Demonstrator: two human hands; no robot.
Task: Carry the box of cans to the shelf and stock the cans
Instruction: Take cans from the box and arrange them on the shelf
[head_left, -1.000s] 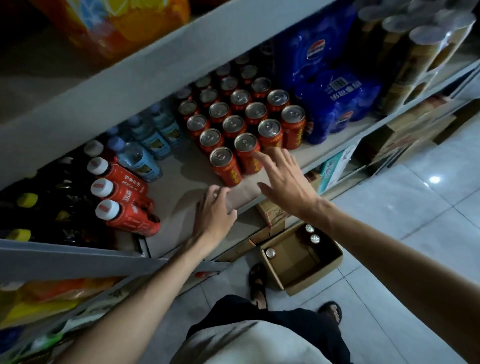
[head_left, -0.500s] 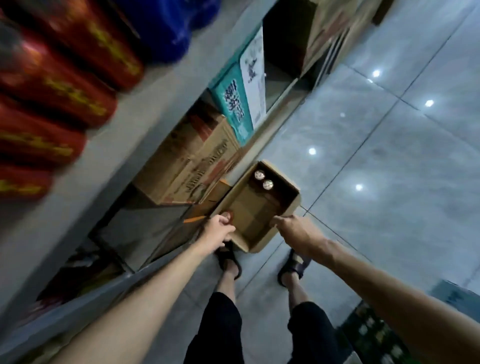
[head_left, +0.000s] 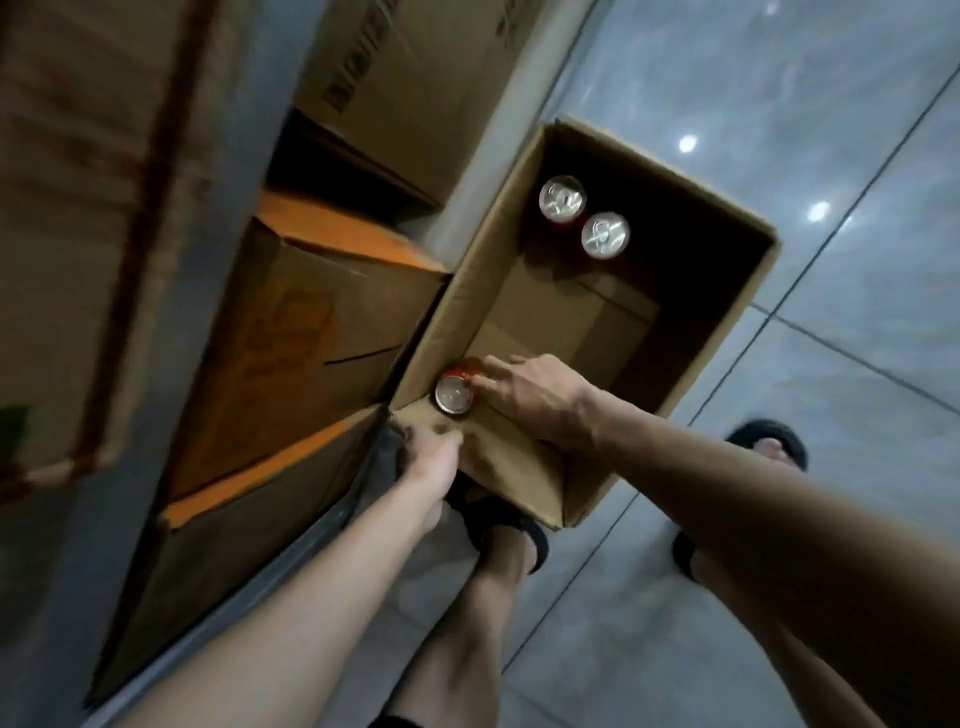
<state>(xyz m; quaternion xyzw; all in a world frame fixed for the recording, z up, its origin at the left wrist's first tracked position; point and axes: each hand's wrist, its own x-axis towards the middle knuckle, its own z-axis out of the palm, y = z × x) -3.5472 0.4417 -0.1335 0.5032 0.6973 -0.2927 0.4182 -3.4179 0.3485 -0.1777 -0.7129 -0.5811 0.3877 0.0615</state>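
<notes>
An open cardboard box (head_left: 727, 332) stands on the tiled floor beside the shelf. Two red cans (head_left: 562, 198) (head_left: 604, 235) stand upright in its far corner. A third red can (head_left: 455, 393) stands in the near left corner. My right hand (head_left: 530, 397) reaches over the near wall into the box, and its fingers wrap round the side of this can. My left hand (head_left: 428, 447) grips the box's near left corner from outside, just below the can.
Closed cardboard cartons (head_left: 291, 332) (head_left: 415, 78) fill the lowest shelf to the left of the box, with a grey shelf upright (head_left: 488, 135) between them. My sandalled feet (head_left: 511, 530) (head_left: 769, 447) stand on the grey floor tiles (head_left: 857, 156) just behind the box.
I have bent down much closer to the box. My right hand went from the box's near rim into the box and took hold of the near can. My left hand stayed at the corner.
</notes>
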